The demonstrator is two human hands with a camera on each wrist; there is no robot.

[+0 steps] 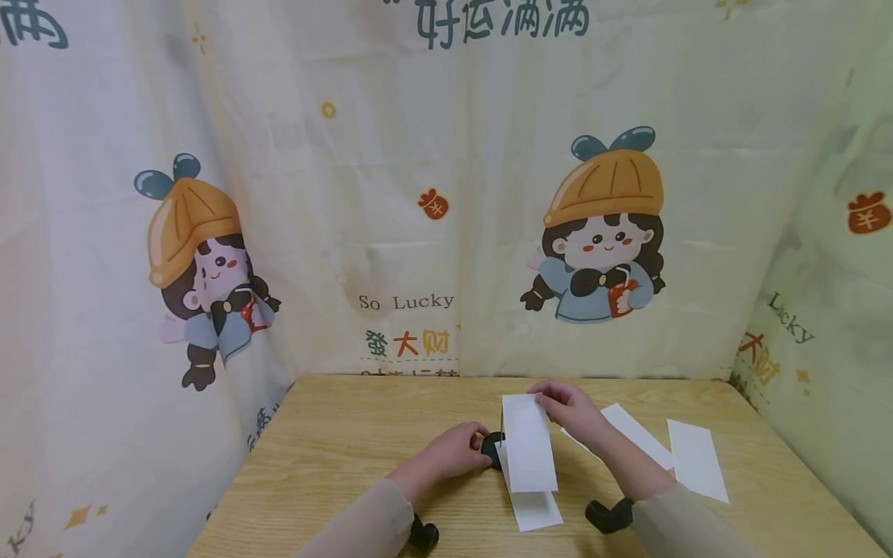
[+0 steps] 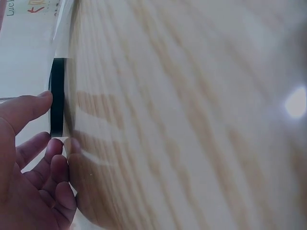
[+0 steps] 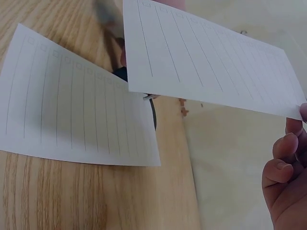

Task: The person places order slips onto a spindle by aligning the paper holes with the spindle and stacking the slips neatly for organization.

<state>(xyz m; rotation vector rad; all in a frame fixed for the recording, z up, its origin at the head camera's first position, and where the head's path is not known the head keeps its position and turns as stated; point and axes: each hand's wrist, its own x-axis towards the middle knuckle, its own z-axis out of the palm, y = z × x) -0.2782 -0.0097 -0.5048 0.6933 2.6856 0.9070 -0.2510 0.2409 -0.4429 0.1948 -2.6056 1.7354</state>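
My left hand (image 1: 452,453) holds a black round base (image 1: 492,449) on the table by its edge, thumb on top in the left wrist view. A thin metal rod (image 2: 8,98) stands up from this base. My right hand (image 1: 568,408) pinches the top corner of a white paper slip (image 1: 530,446) raised over the base. Ruled lines and small checkboxes run across that slip in the right wrist view. Below it lies a second lined slip (image 3: 72,105), overlapping the base in the head view. The rod's tip (image 3: 149,97) shows by the raised slip's lower edge.
More white slips lie right of my right hand, one slanted (image 1: 638,435) and one farther right (image 1: 698,461). A printed curtain (image 1: 391,232) hangs behind the wooden table (image 1: 349,418) and along both sides.
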